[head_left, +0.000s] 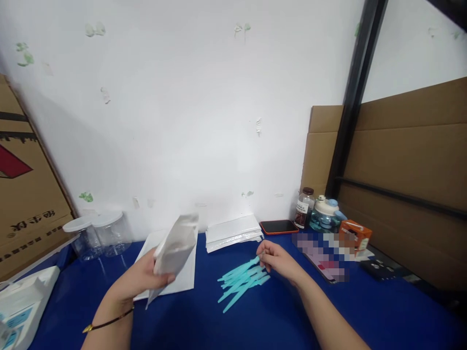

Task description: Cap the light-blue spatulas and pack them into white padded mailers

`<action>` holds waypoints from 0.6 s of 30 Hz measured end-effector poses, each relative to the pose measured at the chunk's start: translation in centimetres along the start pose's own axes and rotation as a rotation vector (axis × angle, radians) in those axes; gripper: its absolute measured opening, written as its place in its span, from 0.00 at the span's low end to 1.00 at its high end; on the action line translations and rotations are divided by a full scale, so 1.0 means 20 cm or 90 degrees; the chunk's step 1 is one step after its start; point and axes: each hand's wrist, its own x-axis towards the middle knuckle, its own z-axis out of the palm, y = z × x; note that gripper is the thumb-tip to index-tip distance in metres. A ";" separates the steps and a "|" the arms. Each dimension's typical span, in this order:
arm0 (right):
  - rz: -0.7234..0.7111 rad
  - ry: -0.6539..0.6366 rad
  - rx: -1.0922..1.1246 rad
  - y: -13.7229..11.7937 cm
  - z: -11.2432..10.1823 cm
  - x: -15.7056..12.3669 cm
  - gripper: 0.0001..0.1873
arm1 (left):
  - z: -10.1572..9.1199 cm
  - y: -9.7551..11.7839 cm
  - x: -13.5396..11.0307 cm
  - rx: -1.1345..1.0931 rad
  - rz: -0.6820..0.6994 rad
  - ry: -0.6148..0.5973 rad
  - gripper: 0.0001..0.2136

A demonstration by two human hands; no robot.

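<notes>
My left hand is closed around a white paper-like envelope or pouch, lifted and tilted above the table. Under it lies a flat white envelope. Several slim turquoise plastic sticks with tapered ends lie in an overlapping pile at the middle of the table. Over the pile's upper right end, my right hand has its thumb and fingers pinched on the end of one stick. The fingers partly hide that end. Beyond the pile, a stack of white envelopes rests near the wall.
Two clear lidded jars and a white tray stand left on the blue table. An orange-edged phone, a brown-capped bottle, a blue water bottle and an orange box are at right. Cardboard flanks the table.
</notes>
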 end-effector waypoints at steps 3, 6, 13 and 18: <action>0.001 0.022 -0.072 0.04 0.00 0.02 0.03 | -0.04 -0.03 0.08 0.052 -0.079 0.098 0.35; -0.005 0.042 -0.125 0.05 -0.02 0.02 0.03 | -0.02 -0.14 0.19 0.247 -0.278 0.184 0.38; -0.035 0.023 -0.003 0.05 -0.02 0.03 0.07 | 0.20 -0.17 0.30 0.339 -0.255 0.252 0.46; -0.070 0.005 0.021 0.06 0.05 0.08 0.15 | 0.42 0.11 0.32 0.095 0.108 -0.018 0.22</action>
